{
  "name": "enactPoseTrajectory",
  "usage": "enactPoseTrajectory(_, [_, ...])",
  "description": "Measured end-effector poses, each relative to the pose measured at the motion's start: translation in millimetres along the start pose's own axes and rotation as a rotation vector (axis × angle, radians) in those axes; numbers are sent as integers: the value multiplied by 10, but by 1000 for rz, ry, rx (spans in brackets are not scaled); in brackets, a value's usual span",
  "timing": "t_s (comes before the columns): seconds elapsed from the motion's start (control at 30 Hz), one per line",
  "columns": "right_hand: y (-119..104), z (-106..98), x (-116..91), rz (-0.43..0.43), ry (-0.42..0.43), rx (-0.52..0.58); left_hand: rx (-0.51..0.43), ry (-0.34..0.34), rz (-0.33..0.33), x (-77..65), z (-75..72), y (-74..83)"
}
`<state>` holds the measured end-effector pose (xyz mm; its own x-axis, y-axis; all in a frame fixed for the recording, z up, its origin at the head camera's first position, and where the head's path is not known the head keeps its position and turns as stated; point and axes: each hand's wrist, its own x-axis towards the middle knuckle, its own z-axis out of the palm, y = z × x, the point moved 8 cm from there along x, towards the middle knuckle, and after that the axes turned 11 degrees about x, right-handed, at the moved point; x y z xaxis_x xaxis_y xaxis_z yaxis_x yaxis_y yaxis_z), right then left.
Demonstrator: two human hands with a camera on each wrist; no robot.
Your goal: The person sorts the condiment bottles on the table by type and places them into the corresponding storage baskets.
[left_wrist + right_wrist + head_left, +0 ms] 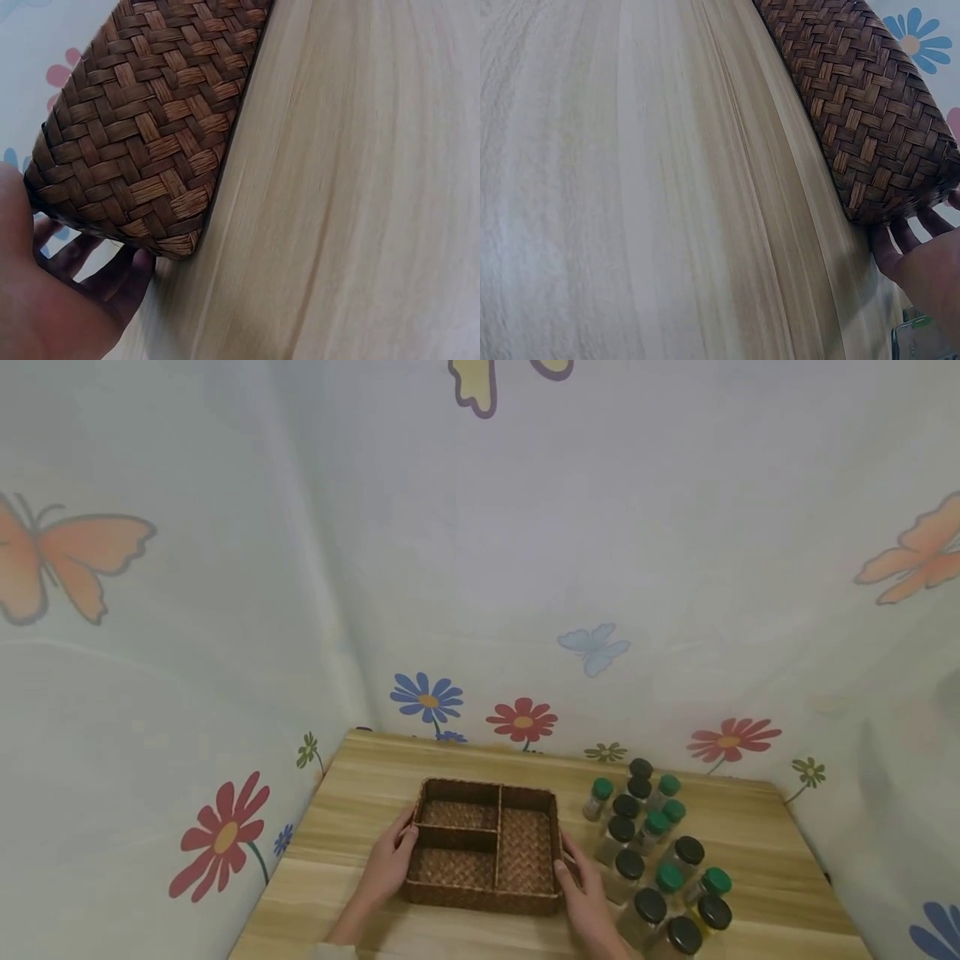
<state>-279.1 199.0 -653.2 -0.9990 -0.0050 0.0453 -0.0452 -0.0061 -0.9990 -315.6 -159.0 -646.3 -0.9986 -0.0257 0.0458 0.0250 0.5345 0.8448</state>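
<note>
A brown woven basket (480, 898) with three compartments, nothing in them, is on the wooden table in the head view. My left hand (392, 862) grips its left side, thumb near the rim. On the opposite side my right hand (583, 893) holds the basket's right wall, thumb by the top edge. In the left wrist view, the left fingers (129, 289) touch the end of the woven wall (150, 127). The right wrist view has the right fingers (887, 253) curled against the basket's lower corner (877, 112).
Several spice jars stand close together to the right of the basket, some with black lids (649, 906), others with green lids (602, 789). Part of a clear jar (922, 337) shows below my right hand. A patterned curtain (480, 568) hangs behind the wooden table (300, 893).
</note>
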Motion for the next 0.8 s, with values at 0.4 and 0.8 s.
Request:
enactPoseTrajectory(0.4, [27, -8, -17, 11, -15, 57, -26, 1, -12, -3, 23, -2])
enactPoseTrajectory(0.8, [-2, -13, -19, 14, -21, 73, -19, 28, 12, -4, -6, 17])
